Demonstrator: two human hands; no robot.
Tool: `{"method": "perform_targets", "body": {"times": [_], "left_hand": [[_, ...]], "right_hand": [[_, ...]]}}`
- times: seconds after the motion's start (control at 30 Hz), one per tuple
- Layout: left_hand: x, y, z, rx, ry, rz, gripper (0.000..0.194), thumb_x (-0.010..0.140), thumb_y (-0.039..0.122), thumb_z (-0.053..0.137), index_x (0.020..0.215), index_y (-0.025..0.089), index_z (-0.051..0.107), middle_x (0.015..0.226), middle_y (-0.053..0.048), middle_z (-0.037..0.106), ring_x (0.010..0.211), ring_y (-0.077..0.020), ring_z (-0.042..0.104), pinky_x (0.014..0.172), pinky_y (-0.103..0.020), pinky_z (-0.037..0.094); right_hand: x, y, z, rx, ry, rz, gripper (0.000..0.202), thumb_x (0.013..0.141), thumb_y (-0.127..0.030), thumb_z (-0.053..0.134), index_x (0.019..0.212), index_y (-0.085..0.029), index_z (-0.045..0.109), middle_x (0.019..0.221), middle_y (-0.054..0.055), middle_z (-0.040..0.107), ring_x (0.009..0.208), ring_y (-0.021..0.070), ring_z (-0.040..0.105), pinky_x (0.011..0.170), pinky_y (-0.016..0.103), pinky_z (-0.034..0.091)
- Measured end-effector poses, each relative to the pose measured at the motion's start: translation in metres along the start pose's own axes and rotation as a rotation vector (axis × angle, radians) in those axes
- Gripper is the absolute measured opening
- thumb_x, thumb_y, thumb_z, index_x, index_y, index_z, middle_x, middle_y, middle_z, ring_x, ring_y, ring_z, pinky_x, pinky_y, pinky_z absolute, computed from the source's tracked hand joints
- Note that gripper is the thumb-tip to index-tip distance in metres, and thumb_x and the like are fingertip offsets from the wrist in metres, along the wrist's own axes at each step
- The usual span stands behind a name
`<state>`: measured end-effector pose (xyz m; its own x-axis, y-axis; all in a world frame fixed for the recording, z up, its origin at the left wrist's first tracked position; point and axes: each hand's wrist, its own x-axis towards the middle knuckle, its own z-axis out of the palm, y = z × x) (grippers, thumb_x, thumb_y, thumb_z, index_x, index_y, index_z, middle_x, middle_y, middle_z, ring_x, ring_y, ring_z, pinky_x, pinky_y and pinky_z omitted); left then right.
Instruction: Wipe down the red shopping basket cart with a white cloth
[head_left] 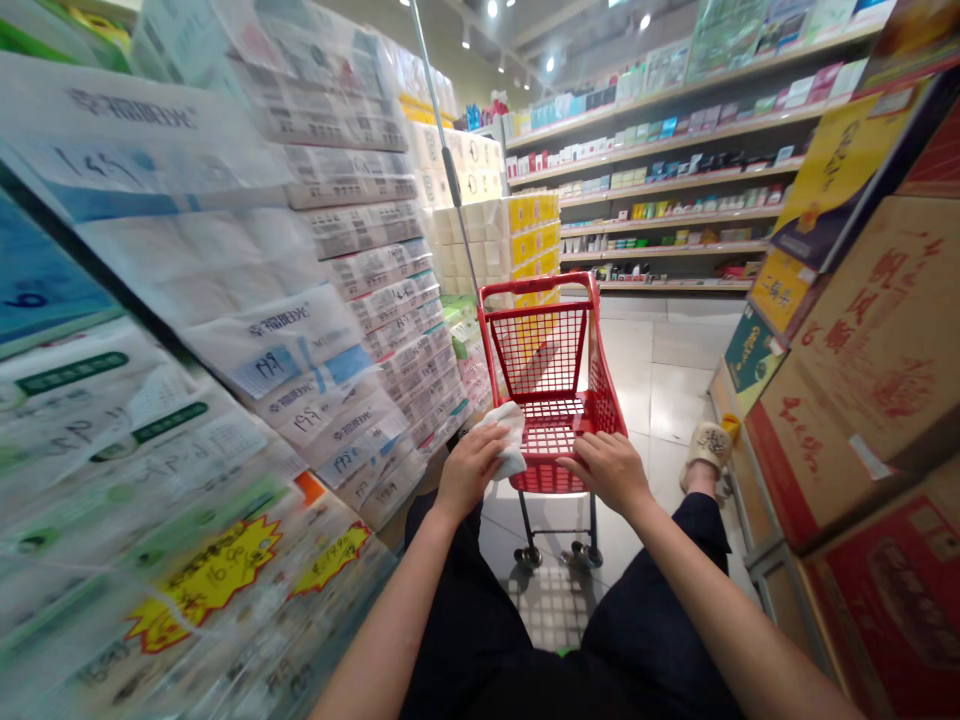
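A small red shopping cart [551, 480] with a grid basket stands right in front of me, between my knees. My left hand [472, 462] is closed on a white cloth or tissue [512, 440], which lies against the cart's near left corner. On the near right part of the red rim rests my right hand [611, 470], its fingers curled over the edge. The basket's bottom grid shows nothing lying on it. Below, the cart's small wheels [529, 557] stand on the tiled floor.
Stacked tissue packs [382, 250] with price marks rise close on the left, beside a thin metal pole [442, 130]. Cardboard cartons [870, 380] line the right side. Shelves of boxed goods [660, 165] span the back. My slippered foot [709, 447] is near the cartons.
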<state>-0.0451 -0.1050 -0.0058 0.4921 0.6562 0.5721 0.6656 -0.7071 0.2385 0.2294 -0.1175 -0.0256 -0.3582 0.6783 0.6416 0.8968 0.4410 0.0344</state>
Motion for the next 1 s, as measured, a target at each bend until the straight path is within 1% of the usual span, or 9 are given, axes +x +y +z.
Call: {"method": "perform_targets", "body": {"times": [0.1, 0.17, 0.4, 0.5, 0.63, 0.77, 0.83, 0.9, 1.0], "left_hand": [[-0.002, -0.001, 0.001, -0.116, 0.047, -0.113, 0.023, 0.095, 0.024, 0.046, 0.113, 0.025, 0.061, 0.139, -0.003, 0.052, 0.130, -0.0165, 0.048, 0.107, -0.039, 0.044], [0.001, 0.000, 0.002, -0.183, 0.082, -0.171, 0.022, 0.095, 0.024, 0.045, 0.109, 0.024, 0.062, 0.138, -0.004, 0.053, 0.127, -0.0170, 0.051, 0.104, -0.038, 0.046], [0.038, -0.013, 0.011, -0.235, 0.161, -0.208, 0.014, 0.094, 0.028, 0.049, 0.096, 0.020, 0.061, 0.129, -0.007, 0.059, 0.119, -0.0181, 0.055, 0.103, -0.037, 0.043], [0.044, -0.015, 0.016, -0.196, 0.212, -0.250, 0.011, 0.092, 0.027, 0.053, 0.093, 0.019, 0.061, 0.126, -0.008, 0.056, 0.118, -0.0193, 0.053, 0.104, -0.036, 0.042], [0.028, 0.006, 0.022, -0.126, 0.268, -0.284, 0.013, 0.092, 0.028, 0.055, 0.093, 0.018, 0.063, 0.117, -0.009, 0.051, 0.112, -0.0199, 0.052, 0.100, -0.035, 0.043], [0.003, 0.038, 0.027, -0.068, 0.215, -0.263, 0.014, 0.092, 0.030, 0.055, 0.097, 0.020, 0.064, 0.110, -0.007, 0.051, 0.106, -0.0208, 0.052, 0.095, -0.035, 0.044], [-0.002, 0.048, 0.028, -0.048, 0.188, -0.246, 0.016, 0.092, 0.030, 0.055, 0.102, 0.022, 0.064, 0.108, -0.007, 0.051, 0.104, -0.0210, 0.052, 0.094, -0.035, 0.045], [-0.001, 0.051, 0.027, -0.032, 0.156, -0.217, 0.017, 0.092, 0.031, 0.055, 0.104, 0.023, 0.065, 0.106, -0.007, 0.052, 0.102, -0.0212, 0.051, 0.093, -0.035, 0.044], [0.010, 0.040, 0.025, -0.017, 0.128, -0.194, 0.017, 0.092, 0.033, 0.054, 0.100, 0.023, 0.066, 0.105, -0.006, 0.054, 0.099, -0.0210, 0.052, 0.093, -0.036, 0.044]], "right_hand": [[0.000, -0.001, -0.001, 0.000, 0.004, 0.001, 0.033, 0.095, -0.043, 0.047, 0.075, -0.019, 0.056, 0.076, 0.004, 0.062, 0.073, 0.0170, 0.049, 0.070, 0.032, 0.025], [0.000, -0.002, -0.002, 0.000, 0.011, 0.005, 0.033, 0.095, -0.043, 0.047, 0.074, -0.019, 0.056, 0.075, 0.005, 0.062, 0.073, 0.0170, 0.049, 0.070, 0.032, 0.024], [-0.001, -0.004, -0.002, -0.015, -0.006, 0.015, 0.034, 0.095, -0.044, 0.047, 0.074, -0.019, 0.055, 0.076, 0.005, 0.061, 0.073, 0.0172, 0.048, 0.071, 0.032, 0.025], [-0.001, -0.003, -0.001, -0.023, -0.013, 0.029, 0.034, 0.095, -0.045, 0.047, 0.074, -0.019, 0.055, 0.075, 0.004, 0.061, 0.074, 0.0174, 0.047, 0.072, 0.032, 0.025], [0.000, -0.003, -0.001, -0.029, -0.008, 0.034, 0.035, 0.095, -0.046, 0.047, 0.074, -0.019, 0.055, 0.075, 0.004, 0.060, 0.073, 0.0172, 0.046, 0.072, 0.032, 0.025], [0.000, -0.003, 0.000, -0.026, -0.002, 0.035, 0.036, 0.095, -0.047, 0.046, 0.075, -0.019, 0.056, 0.074, 0.005, 0.060, 0.073, 0.0173, 0.046, 0.071, 0.032, 0.025], [-0.001, -0.003, 0.000, -0.026, 0.000, 0.036, 0.036, 0.095, -0.047, 0.046, 0.075, -0.019, 0.056, 0.075, 0.005, 0.061, 0.073, 0.0175, 0.047, 0.072, 0.033, 0.025], [-0.001, -0.003, 0.000, -0.024, 0.005, 0.031, 0.036, 0.095, -0.047, 0.046, 0.075, -0.019, 0.056, 0.075, 0.005, 0.061, 0.074, 0.0176, 0.047, 0.072, 0.033, 0.025], [-0.001, -0.003, -0.002, -0.017, 0.009, 0.018, 0.035, 0.095, -0.045, 0.046, 0.074, -0.019, 0.056, 0.076, 0.005, 0.061, 0.074, 0.0175, 0.048, 0.072, 0.032, 0.025]]}}
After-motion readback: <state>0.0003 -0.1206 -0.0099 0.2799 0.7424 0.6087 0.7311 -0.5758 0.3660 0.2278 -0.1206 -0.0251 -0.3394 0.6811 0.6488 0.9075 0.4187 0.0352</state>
